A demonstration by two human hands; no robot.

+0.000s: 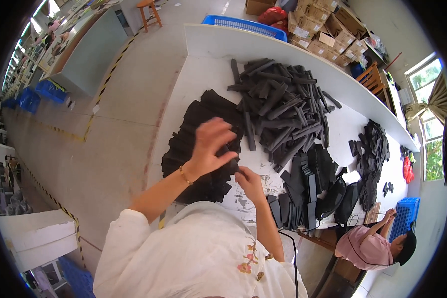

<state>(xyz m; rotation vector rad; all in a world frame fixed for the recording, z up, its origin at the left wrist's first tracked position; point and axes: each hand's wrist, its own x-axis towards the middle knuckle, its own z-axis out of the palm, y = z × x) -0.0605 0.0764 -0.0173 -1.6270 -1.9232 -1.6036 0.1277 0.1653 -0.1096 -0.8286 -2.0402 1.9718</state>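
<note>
On the white worktable, a wide layered spread of black fabric pieces [186, 144] lies in front of me at the left. Over it, my left hand [211, 146] is raised with fingers apart, slightly blurred, and holds nothing I can see. At the spread's right edge, my right hand [251, 185] pinches the end of a dark strip [234, 166], which runs beneath my left hand and is partly hidden by it. Beyond, to the right, rises a big loose heap of folded black strips [283, 102].
Stacked black pieces [298, 184] and black pouches [333, 196] lie to the right, with another dark pile [372, 159] farther along. A raised white board [293, 52] borders the table's far side. A co-worker in pink [370, 243] sits at the right. A black cable [294, 248] hangs beside me.
</note>
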